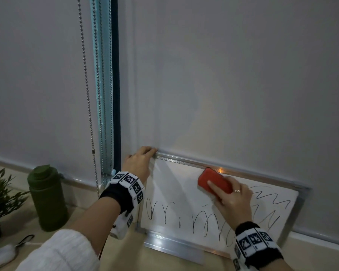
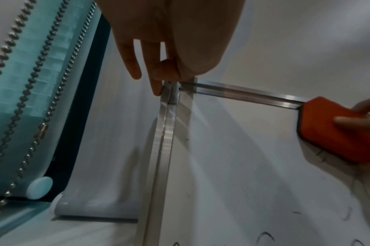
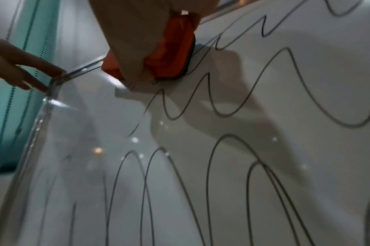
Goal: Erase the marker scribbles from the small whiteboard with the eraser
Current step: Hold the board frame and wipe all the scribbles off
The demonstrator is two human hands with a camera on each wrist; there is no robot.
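Note:
A small whiteboard (image 1: 176, 192) in a metal frame leans against the roller blind, standing on the sill. Black scribbles (image 1: 204, 222) run across its lower half and right side; its upper left part is wiped white. My right hand (image 1: 233, 200) grips a red eraser (image 1: 213, 181) and presses it on the board just below the top rail. The eraser (image 3: 171, 50) has a dark felt base against the surface. My left hand (image 1: 141, 159) holds the board's top left corner (image 2: 171, 88), fingers curled over the frame. The eraser (image 2: 335, 129) shows at the right of the left wrist view.
A green bottle (image 1: 47, 196) stands on the sill left of the board, with a potted plant (image 1: 0, 194) further left. Bead chains (image 1: 88, 94) hang beside a teal window strip. A metal tray (image 1: 174, 247) runs along the board's bottom edge.

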